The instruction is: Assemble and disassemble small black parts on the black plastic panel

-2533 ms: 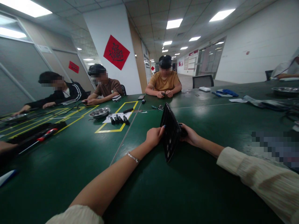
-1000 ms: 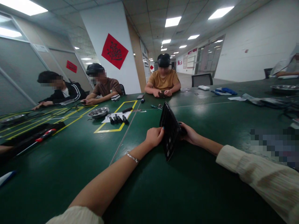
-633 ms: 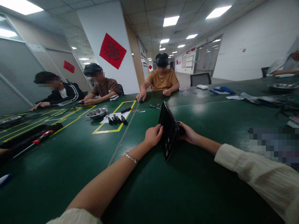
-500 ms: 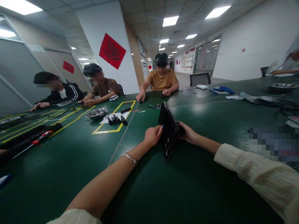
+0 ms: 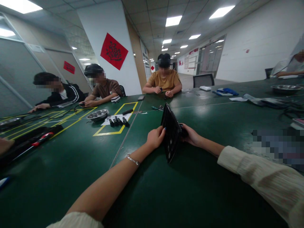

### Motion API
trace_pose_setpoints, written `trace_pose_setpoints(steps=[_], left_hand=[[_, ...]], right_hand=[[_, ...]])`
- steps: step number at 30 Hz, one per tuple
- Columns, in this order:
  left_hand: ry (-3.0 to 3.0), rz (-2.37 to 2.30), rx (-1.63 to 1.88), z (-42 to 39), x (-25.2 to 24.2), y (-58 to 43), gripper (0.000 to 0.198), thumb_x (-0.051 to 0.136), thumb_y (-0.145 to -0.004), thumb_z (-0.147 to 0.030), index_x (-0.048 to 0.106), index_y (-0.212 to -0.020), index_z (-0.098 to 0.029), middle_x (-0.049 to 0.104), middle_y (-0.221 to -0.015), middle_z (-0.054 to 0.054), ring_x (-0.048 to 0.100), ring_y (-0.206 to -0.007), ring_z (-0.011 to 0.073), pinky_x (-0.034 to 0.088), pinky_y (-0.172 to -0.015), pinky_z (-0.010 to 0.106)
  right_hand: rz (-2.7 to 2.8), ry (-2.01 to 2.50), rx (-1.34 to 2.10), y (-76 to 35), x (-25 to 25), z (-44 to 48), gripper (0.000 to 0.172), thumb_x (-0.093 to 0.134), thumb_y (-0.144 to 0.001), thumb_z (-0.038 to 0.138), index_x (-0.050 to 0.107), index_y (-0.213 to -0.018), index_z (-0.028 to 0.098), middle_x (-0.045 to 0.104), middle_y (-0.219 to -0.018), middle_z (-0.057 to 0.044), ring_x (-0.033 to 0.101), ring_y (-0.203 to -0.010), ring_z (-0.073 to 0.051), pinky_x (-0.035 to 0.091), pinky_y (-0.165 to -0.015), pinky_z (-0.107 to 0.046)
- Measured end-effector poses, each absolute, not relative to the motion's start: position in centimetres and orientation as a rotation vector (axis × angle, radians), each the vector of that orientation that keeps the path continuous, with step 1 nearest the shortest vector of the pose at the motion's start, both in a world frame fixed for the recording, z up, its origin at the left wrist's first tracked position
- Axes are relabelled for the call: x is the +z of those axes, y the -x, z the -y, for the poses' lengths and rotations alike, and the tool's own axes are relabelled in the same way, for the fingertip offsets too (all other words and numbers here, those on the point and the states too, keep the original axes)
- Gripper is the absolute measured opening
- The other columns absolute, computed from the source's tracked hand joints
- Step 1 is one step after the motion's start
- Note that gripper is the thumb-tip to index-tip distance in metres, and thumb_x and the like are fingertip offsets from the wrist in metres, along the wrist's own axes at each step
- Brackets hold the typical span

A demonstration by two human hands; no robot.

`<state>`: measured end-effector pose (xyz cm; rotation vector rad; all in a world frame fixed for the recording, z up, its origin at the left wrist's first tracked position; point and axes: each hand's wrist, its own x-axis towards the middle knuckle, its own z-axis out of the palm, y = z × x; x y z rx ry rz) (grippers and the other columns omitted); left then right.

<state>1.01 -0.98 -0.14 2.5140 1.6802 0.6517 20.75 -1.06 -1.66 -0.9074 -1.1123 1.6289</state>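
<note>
A flat black panel-like case (image 5: 171, 136) stands tilted on edge above the green table, its inner face toward the left with a few paler patches low on it. My left hand (image 5: 155, 136) pinches its left side, thumb against the inner face; a silver bracelet circles that wrist. On the far side, my right hand (image 5: 190, 134) is closed around a dark rounded part at the panel's back. Whether that part belongs to the panel I cannot tell, and the right fingertips are largely hidden.
Several short black cylinders (image 5: 118, 121) lie on white paper inside yellow tape, beside a metal bowl (image 5: 98, 115). Green-handled pliers (image 5: 157, 108) lie beyond the panel. A red-and-black tool (image 5: 42, 139) is at left. Co-workers sit across the table; plastic bags (image 5: 258, 100) lie at right.
My hands and the black panel stay put. The co-worker opposite has drawn one hand back from the table toward the chest. At far left, another person's hand has come further into view.
</note>
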Motion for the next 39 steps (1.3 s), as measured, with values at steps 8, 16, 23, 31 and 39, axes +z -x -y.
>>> trace_pose_setpoints(steps=[8, 16, 23, 31, 39], left_hand=[[-2.576, -1.678, 0.537, 1.26, 0.17, -1.02, 0.045, 0.016, -0.092, -0.041, 0.055, -0.085, -0.021, 0.063, -0.073, 0.004, 0.059, -0.071, 0.0181, 0.034, -0.061, 0.026], [-2.531, -1.616, 0.580, 1.07, -0.03, -0.89, 0.054, 0.016, -0.091, -0.044, 0.058, -0.070, -0.018, 0.061, -0.066, 0.004, 0.056, -0.065, 0.0165, 0.031, -0.057, 0.025], [-2.508, -1.679, 0.644, 1.11, 0.02, -1.04, 0.048, 0.018, -0.090, -0.047, 0.056, -0.078, -0.020, 0.061, -0.069, 0.003, 0.056, -0.065, 0.0166, 0.031, -0.057, 0.025], [-2.523, -1.667, 0.577, 1.49, 0.35, -1.04, 0.038, 0.021, -0.091, -0.039, 0.054, -0.086, -0.021, 0.062, -0.073, 0.004, 0.058, -0.070, 0.0177, 0.035, -0.063, 0.025], [-2.362, -1.520, 0.665, 0.66, -0.15, -0.88, 0.054, 0.016, -0.089, -0.049, 0.053, -0.064, -0.017, 0.053, -0.057, 0.001, 0.051, -0.061, 0.0149, 0.033, -0.056, 0.024]], right_hand=[[1.120, 0.914, 1.631, -20.69, -1.52, 1.22, 0.020, 0.043, -0.079, 0.035, 0.047, -0.095, 0.023, 0.051, -0.071, 0.000, 0.048, -0.057, -0.013, 0.034, -0.042, -0.021], [1.116, 0.945, 1.611, -20.62, -1.74, 0.97, 0.021, 0.042, -0.079, 0.035, 0.047, -0.096, 0.023, 0.053, -0.073, 0.000, 0.048, -0.057, -0.013, 0.035, -0.042, -0.021], [1.092, 0.943, 1.624, -20.58, -1.70, 1.05, 0.019, 0.040, -0.082, 0.034, 0.048, -0.095, 0.023, 0.054, -0.074, 0.000, 0.050, -0.058, -0.013, 0.038, -0.044, -0.022], [1.110, 0.950, 1.614, -20.63, -1.55, 1.11, 0.019, 0.042, -0.081, 0.036, 0.048, -0.093, 0.023, 0.054, -0.073, 0.000, 0.049, -0.057, -0.013, 0.037, -0.042, -0.021], [1.125, 0.932, 1.615, -20.68, -1.60, 1.05, 0.020, 0.043, -0.080, 0.036, 0.047, -0.095, 0.023, 0.054, -0.075, -0.001, 0.049, -0.057, -0.013, 0.036, -0.041, -0.021]])
